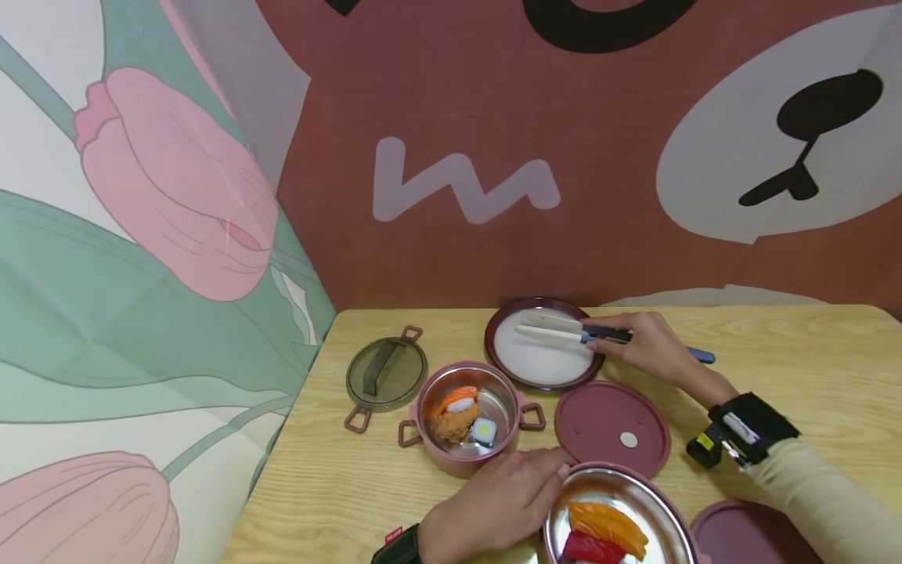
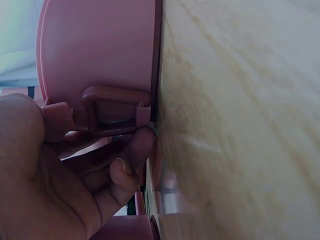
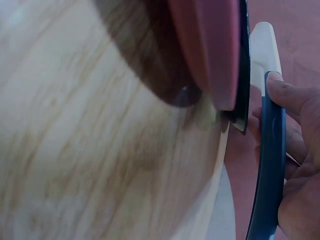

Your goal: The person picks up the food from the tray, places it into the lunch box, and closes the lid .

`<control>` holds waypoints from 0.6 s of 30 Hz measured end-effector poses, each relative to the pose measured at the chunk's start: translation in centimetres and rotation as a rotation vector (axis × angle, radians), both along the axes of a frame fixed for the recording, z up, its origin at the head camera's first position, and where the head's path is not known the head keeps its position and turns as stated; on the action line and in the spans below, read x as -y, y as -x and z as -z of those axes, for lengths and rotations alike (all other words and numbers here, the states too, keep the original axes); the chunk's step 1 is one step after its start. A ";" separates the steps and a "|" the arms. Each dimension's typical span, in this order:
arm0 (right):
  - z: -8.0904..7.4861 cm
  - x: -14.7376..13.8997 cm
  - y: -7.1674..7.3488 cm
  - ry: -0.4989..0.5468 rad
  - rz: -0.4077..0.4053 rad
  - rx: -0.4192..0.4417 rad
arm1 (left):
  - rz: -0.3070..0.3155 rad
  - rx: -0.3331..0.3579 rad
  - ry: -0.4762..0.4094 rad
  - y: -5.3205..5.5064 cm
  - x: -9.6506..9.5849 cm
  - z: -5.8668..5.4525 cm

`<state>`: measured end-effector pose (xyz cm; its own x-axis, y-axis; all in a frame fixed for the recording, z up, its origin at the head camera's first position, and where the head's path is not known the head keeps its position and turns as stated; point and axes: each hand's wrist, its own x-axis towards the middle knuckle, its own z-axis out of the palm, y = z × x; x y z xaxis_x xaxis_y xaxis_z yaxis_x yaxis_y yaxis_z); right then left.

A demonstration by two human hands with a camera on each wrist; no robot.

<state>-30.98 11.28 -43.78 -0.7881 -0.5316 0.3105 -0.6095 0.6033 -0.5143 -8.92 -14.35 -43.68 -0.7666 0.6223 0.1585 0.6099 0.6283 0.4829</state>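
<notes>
My right hand [image 1: 644, 345] holds a pair of tongs [image 1: 557, 330] with blue handles and pale tips. The tips lie over a white plate with a dark red rim [image 1: 543, 362], with nothing between them. In the right wrist view the thumb presses along the blue handle [image 3: 272, 150]. My left hand [image 1: 503, 501] grips the side of the nearer pink pot [image 1: 620, 474], its fingers curled at the loop handle [image 2: 117, 95]. Inside that pot lie an orange slice [image 1: 609, 526] and a red slice [image 1: 592, 548], both like sushi toppings.
A second pink pot [image 1: 465, 466] holds several toy-like food pieces, among them a fried piece [image 1: 456, 424]. Left of it lies a translucent lid [image 1: 387, 384]. A dark pink disc [image 1: 606, 423] bears a small pale round piece [image 1: 629, 439]. Another disc [image 1: 750, 533] lies at the lower right.
</notes>
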 end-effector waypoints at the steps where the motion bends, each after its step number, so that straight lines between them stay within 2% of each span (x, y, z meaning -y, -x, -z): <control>1: 0.2 0.0 0.1 0.001 0.005 -0.005 | 0.002 0.002 -0.002 0.0 0.0 0.0; 10: 1.3 0.2 0.5 -0.018 0.026 -0.066 | 0.012 -0.011 0.002 0.0 0.1 0.0; 14: 1.2 0.2 0.4 -0.049 0.015 -0.075 | 0.007 -0.016 0.001 0.0 0.2 0.0; 18: 0.7 -0.1 -0.2 -0.057 -0.025 -0.143 | 0.009 0.000 -0.004 0.1 0.2 0.0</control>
